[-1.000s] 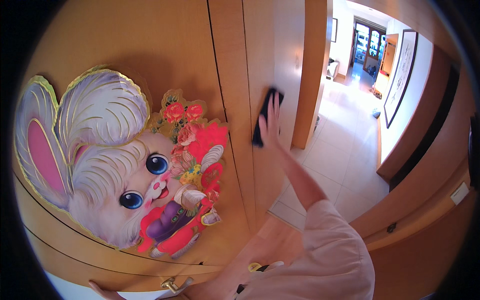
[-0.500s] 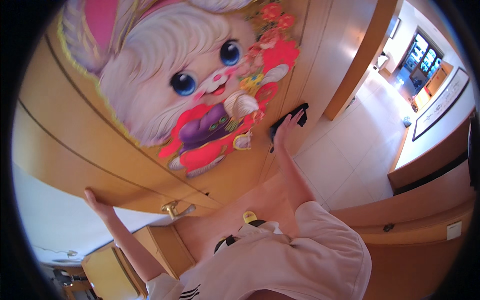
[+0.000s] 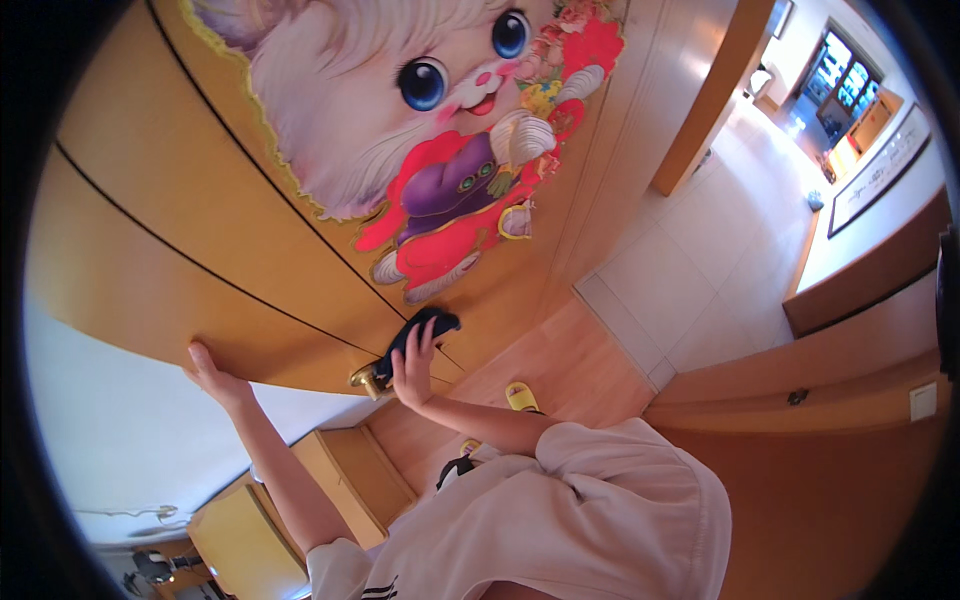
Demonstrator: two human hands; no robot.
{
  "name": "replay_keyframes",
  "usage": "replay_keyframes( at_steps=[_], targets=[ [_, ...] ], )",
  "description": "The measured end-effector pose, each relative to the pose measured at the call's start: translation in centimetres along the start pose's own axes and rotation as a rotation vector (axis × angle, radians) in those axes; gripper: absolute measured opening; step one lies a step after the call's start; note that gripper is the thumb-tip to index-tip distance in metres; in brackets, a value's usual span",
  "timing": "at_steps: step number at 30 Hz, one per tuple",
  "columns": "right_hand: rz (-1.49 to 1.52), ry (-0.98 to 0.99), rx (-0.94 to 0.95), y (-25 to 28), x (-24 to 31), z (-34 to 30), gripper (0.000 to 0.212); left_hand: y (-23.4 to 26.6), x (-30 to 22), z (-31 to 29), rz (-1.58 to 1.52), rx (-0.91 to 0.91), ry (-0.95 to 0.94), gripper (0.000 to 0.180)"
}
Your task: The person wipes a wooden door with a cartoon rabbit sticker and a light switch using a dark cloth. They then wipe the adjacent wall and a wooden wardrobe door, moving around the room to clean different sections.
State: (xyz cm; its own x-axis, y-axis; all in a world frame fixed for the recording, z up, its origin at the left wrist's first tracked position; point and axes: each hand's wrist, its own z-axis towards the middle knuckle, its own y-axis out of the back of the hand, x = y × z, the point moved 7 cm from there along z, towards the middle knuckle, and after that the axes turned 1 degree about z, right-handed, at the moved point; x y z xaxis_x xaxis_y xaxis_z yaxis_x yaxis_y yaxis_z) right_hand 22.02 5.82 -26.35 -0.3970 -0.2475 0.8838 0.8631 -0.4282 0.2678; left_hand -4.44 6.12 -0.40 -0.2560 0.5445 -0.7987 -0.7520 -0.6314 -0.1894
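Observation:
A wooden door point(image 3: 290, 290) stands open in front of me, with a large cartoon rabbit picture point(image 3: 450, 170) stuck on it. My right hand point(image 3: 412, 375) presses a dark cloth point(image 3: 415, 335) to the door, just beside and partly over the brass handle point(image 3: 368, 380). Most of the handle's lever is hidden by cloth and fingers. At the door's left edge, my left hand point(image 3: 215, 375) takes hold of the wood; some of its fingers are out of sight behind the edge.
Yellow slippers point(image 3: 520, 397) are on my feet on the wooden floor point(image 3: 570, 370). Pale tiles point(image 3: 690, 270) begin beyond it at the right. A wooden cabinet point(image 3: 345, 480) stands at lower left, and a framed panel point(image 3: 880, 185) hangs on the right wall.
My right hand has moved the cloth left and down, from the door's right side to the handle. The left hand stays on the door edge. My view has shifted slightly.

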Motion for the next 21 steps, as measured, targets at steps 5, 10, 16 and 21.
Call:
replay_keyframes(
  at_steps=[5,10,16,21],
  targets=[
    [-0.111,0.129,0.056,1.4,-4.1,1.3,0.05,0.5,0.4,0.4,-0.032,0.002,0.038,0.072],
    [0.087,0.083,-0.436,13.2,-11.5,14.8,0.058,1.6,0.3,0.0,-0.034,-0.066,0.063,0.075],
    [0.239,-0.147,-0.648,30.5,-26.2,31.8,0.061,2.1,0.7,0.0,-0.074,-0.212,0.139,0.067],
    [0.447,-0.213,-0.677,29.6,-28.3,31.6,0.063,2.5,0.8,-0.5,-0.068,-0.321,0.18,0.066]
  ],
)
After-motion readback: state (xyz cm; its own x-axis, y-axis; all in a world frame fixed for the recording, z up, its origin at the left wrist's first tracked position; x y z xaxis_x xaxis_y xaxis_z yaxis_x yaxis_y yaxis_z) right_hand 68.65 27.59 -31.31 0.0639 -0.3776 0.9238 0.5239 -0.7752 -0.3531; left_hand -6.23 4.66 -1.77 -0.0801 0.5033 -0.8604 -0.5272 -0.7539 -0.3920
